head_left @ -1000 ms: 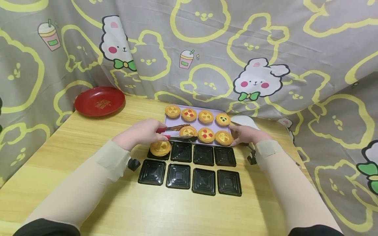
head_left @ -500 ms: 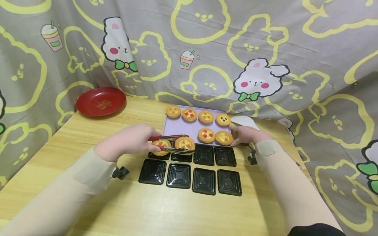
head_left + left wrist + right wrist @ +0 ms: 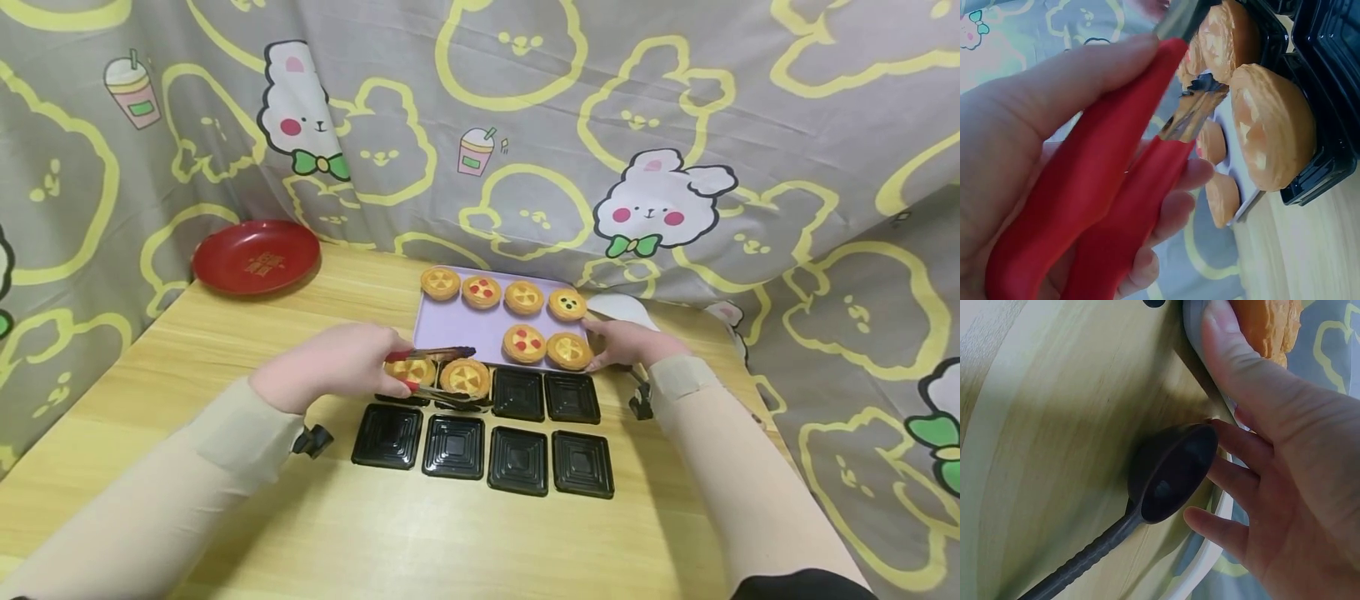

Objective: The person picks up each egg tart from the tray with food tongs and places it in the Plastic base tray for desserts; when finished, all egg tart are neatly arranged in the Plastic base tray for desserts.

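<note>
My left hand point(image 3: 337, 358) grips red-handled tongs point(image 3: 1104, 144), fingers curled round both handles. The tongs' arms are spread, one on each side of an egg tart point(image 3: 465, 379) in the second black square tray of the back row. A neighbouring tart point(image 3: 411, 371), partly behind the tongs, sits in the first one. My right hand point(image 3: 626, 340) holds the right edge of the lilac baking tray point(image 3: 461, 321), thumb on its rim; where its fingertips meet the tray is partly hidden. Several tarts stand on that tray, including a red-dotted one point(image 3: 523, 343).
Bare black trays fill the front row point(image 3: 453, 447) and the back row's right side point(image 3: 517, 394). A dark ladle point(image 3: 1172, 469) lies beside my right hand, near a white rounded object point(image 3: 621, 308). A red plate point(image 3: 257, 258) stands far left, before the patterned curtain point(image 3: 390, 208).
The tongs have carried a tart from the lilac tray's front row forward and down into the second black tray. Their arms now stand wider around it. My right hand has stayed put.
</note>
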The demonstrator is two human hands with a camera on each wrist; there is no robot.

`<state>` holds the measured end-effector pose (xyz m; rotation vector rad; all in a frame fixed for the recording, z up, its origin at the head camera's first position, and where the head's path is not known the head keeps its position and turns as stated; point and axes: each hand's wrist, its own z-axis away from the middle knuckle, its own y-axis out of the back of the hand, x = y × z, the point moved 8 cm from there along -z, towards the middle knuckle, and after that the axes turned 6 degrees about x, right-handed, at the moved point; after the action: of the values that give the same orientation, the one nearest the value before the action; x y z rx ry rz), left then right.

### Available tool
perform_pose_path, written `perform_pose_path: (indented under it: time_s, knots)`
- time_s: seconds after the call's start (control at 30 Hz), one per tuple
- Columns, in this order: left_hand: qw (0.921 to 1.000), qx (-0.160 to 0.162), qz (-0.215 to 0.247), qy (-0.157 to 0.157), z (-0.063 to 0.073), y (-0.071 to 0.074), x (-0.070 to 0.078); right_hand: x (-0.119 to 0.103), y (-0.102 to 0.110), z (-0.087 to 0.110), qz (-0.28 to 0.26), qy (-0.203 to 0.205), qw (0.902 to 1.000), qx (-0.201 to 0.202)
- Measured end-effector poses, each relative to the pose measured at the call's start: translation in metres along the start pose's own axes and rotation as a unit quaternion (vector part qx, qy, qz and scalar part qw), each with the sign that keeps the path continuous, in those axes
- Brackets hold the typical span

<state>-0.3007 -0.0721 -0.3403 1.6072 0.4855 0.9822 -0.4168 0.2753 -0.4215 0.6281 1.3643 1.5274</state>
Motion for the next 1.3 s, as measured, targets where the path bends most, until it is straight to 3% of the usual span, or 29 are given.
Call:
perform_pose_path:
  time_s: [0.2,0.33,0.57,0.7,1.0,1.3]
  knots:
    - [0.9979,0.028,0.055,0.022,-0.01,0.014,-0.001,-0.001,0.001,0.001,-0.01,0.0,0.9999,0.001]
    - [0.998,0.045,0.037,0.027,-0.028,0.019,0.001,0.0,0.002,0.003,-0.012,0.002,0.9999,0.002]
    - [0.9994,0.027,-0.002,0.02,-0.07,0.0,0.005,0.0,0.001,0.003,-0.013,-0.004,0.9999,-0.005]
    - [0.9997,0.012,0.002,0.02,-0.087,-0.013,0.006,0.001,0.001,0.003,-0.012,-0.01,0.9998,-0.008]
    - [0.9988,-0.011,0.032,0.034,-0.097,-0.034,0.003,0.002,0.001,0.004,-0.01,-0.012,0.9998,-0.011]
    - [0.9998,0.002,0.007,0.02,-0.098,-0.038,0.003,0.003,-0.001,0.002,-0.01,-0.004,0.9999,-0.005]
